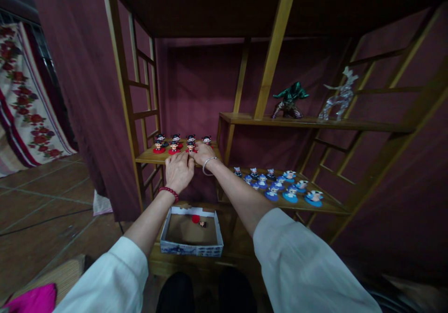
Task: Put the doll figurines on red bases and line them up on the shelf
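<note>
Small black-haired figurines on red bases stand in two rows on the left wooden shelf [150, 157]. My right hand [203, 153], with a silver bangle at the wrist, has its fingertips closed at the side of a front-row figurine [191, 147]. Just left of it, my left hand [179, 172] lies over the shelf's front edge, fingers stretched forward and close to the same figurine; a red bead bracelet circles that wrist. Some fingertips are hidden behind the hands. Below, an open shallow cardboard box [192, 250] holds one more figurine [202, 224] lying on its side, beside a red disc [195, 219].
To the right, a lower shelf [325, 205] carries several blue, purple and dark figurines [273, 192]. Above it, a green statuette [291, 100] and a clear deer-like ornament [340, 96] stand on another shelf [315, 124]. A wooden upright [117, 70] borders the left side.
</note>
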`<act>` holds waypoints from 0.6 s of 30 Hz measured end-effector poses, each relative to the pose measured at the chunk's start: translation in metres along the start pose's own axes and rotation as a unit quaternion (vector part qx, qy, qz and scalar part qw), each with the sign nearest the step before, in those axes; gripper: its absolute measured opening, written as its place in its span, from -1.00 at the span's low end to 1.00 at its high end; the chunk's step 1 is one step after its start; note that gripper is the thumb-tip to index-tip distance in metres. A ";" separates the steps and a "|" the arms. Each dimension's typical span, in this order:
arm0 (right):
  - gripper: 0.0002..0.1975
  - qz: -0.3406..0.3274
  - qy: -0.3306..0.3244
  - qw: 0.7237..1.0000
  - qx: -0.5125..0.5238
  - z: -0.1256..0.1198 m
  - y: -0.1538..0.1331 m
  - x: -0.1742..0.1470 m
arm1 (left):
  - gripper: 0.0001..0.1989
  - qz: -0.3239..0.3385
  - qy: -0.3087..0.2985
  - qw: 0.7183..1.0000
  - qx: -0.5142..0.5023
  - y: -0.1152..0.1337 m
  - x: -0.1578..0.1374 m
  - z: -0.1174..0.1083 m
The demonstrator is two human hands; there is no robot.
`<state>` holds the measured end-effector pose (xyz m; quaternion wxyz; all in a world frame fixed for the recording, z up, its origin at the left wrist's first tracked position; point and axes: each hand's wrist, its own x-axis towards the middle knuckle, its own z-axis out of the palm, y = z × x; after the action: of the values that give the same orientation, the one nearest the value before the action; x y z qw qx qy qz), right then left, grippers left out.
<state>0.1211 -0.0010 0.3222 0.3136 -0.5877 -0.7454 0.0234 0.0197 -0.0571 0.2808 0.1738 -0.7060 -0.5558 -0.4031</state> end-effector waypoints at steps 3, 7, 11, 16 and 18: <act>-0.68 -0.002 0.002 1.000 0.000 0.000 0.000 0.000 | -0.64 0.000 0.001 1.000 0.002 0.000 0.000 0.001; -0.70 -0.001 -0.001 1.000 -0.007 -0.001 0.000 -0.001 | -0.63 0.003 0.006 1.000 0.011 0.000 -0.002 0.001; -0.71 0.003 0.000 1.000 -0.015 -0.002 -0.002 -0.004 | -0.62 0.008 0.005 1.000 0.010 0.001 -0.003 0.001; -0.71 0.000 -0.007 1.000 -0.021 -0.003 -0.002 -0.006 | -0.62 0.009 -0.002 1.000 0.005 0.000 -0.003 0.000; -0.69 -0.004 -0.008 1.000 -0.024 -0.003 -0.001 -0.006 | -0.62 0.008 -0.010 1.000 0.000 -0.001 -0.002 -0.001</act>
<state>0.1222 -0.0073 0.3227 0.2938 -0.5918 -0.7506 0.0089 0.0184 -0.0591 0.2800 0.1715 -0.7144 -0.5519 -0.3946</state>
